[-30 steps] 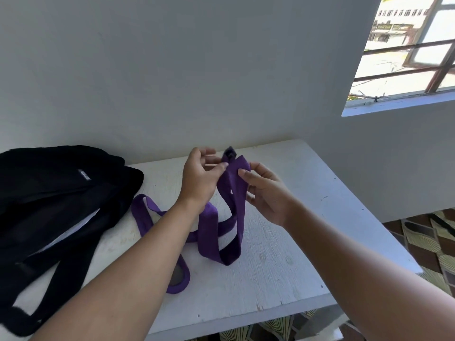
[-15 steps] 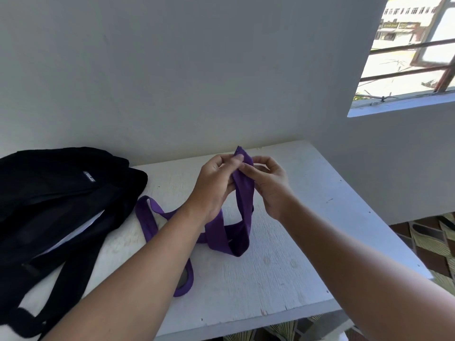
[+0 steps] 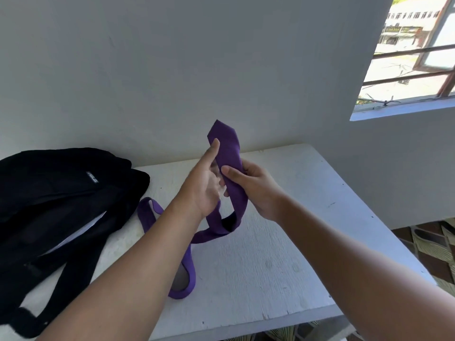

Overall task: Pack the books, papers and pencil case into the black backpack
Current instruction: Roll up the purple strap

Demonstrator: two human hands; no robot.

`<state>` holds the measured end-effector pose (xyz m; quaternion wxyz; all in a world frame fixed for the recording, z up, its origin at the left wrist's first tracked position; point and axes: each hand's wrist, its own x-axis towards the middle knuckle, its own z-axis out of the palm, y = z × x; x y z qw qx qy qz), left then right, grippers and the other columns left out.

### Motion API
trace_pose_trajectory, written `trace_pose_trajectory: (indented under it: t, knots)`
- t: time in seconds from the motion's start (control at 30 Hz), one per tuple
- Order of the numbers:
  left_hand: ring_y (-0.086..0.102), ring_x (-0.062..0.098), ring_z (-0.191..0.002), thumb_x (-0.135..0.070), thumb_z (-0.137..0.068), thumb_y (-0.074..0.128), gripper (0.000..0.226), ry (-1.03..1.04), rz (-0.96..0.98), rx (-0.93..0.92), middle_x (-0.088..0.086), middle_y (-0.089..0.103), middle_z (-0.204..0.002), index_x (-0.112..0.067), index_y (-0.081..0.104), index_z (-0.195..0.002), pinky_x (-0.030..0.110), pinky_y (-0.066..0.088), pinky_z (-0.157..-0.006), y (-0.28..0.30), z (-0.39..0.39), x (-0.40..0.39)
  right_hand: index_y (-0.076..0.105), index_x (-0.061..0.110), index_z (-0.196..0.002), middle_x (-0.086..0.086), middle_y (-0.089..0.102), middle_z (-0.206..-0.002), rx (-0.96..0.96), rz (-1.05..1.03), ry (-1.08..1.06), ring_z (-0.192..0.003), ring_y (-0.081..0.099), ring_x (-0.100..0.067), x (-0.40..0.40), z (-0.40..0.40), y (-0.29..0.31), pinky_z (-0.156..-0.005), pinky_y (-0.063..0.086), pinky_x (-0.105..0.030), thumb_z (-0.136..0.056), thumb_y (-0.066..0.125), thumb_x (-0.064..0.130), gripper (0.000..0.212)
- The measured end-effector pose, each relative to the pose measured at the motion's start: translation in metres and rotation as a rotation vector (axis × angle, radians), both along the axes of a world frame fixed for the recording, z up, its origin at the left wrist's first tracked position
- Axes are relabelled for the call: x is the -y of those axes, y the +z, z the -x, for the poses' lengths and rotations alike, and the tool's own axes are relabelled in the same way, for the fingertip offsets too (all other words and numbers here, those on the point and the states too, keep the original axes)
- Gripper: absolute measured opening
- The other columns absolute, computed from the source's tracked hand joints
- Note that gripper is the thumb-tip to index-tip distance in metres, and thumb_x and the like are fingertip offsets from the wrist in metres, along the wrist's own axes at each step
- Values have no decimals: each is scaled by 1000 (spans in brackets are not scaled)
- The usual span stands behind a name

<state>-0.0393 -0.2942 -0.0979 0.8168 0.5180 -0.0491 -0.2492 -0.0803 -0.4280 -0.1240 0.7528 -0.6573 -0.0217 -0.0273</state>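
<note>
A purple strap (image 3: 227, 153) is being folded above the table (image 3: 283, 254). The right hand (image 3: 256, 185) is clenched round the doubled upper part, thumb across the front; the left hand (image 3: 205, 183) lies against it with fingers straight, index finger up along the fold, pressing rather than gripping. The rest of the strap trails down in loops onto the table, its far end lying close to the backpack (image 3: 56, 200).

The strap is judged light, soft and limp — it will hold no shape of its own and will unfold if released, so it is best taken at the folded bundle, with the loose tail gathered in before it is put away. The weave looks matt, not slippery.

The backpack lies slumped on its side at the table's left end, its shoulder straps hanging toward the near edge. Something pale shows through a gap in it, perhaps paper — it cannot be told for certain. No books or pencil case are to be seen outside it.

The table is white-painted, rough and scuffed, set against a plain wall (image 3: 172, 70). A barred window (image 3: 413, 60) stands open at the upper right, and patterned flooring (image 3: 433, 244) is seen below on the right.
</note>
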Motion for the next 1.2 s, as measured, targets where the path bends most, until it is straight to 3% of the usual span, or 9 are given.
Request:
trace_pose_trajectory:
  t: [0.13,0.23,0.3,0.37,0.43,0.53,0.73,0.97,1.2]
  knots:
    - [68,10,-69,-42,-102,57,34,-147,-58,-1,2,73,-103,-20,70,-124,23,47,-59,4,12,-1,71,3,-106,-11,72,-93,-24,21,4,-80,70,-21,-6,-4,5,-81,57,-40,-101,69,22,19]
    - [58,14,-55,-33,-106,51,26,-12,-157,107,8,73,-107,-23,71,-119,20,36,-41,17,5,3,69,8,-116,-14,73,-94,-103,-150,150,-80,69,-26,-1,-3,13,-90,57,-48,-99,69,15,18]
    - [68,29,-78,-33,-107,49,23,88,-59,81,16,75,-114,-23,69,-104,29,52,-55,27,-8,1,63,5,-122,-14,72,-93,-114,-100,271,-74,68,-24,-3,0,16,-77,61,-37,-97,70,4,26]
    - [72,29,-83,-29,-109,43,26,209,158,-13,13,77,-97,-19,60,-92,35,56,-74,37,-28,-6,57,2,-122,-14,71,-86,-150,-28,354,-65,65,-19,-7,5,11,-65,58,-28,-95,66,-4,28]
    - [60,15,-50,-25,-109,41,32,322,361,-151,0,65,-64,-18,55,-81,25,51,-58,43,-46,-18,58,3,-114,-9,68,-78,-190,32,371,-61,62,-16,-8,9,7,-63,55,-24,-97,61,-5,18]
    - [29,8,-36,-22,-109,42,35,506,401,-162,-9,38,-49,-18,52,-75,15,33,-42,43,-60,-39,62,2,-100,-4,62,-71,-120,479,282,-63,60,-16,1,5,9,-66,53,-29,-92,64,5,10]
    - [28,11,-32,-13,-104,30,30,874,416,-77,-8,29,-53,-21,44,-78,14,26,-42,71,-81,-107,62,27,-82,3,63,-69,-122,1027,-150,-58,58,-17,46,-2,-5,-48,41,-25,-92,61,20,13]
    - [28,16,-45,-11,-95,32,17,1178,220,52,-5,32,-55,-14,48,-89,22,25,-50,55,-88,-136,61,31,-104,4,60,-93,-139,1190,-566,-82,57,-27,67,-1,-34,-62,38,-35,-91,49,9,28]
    - [36,14,-43,-17,-101,41,15,840,-274,167,3,45,-65,-18,51,-91,22,31,-43,-2,-89,-112,67,26,-89,0,69,-80,-225,1108,-264,-73,64,-25,50,-5,-31,-58,48,-33,-87,47,10,26]
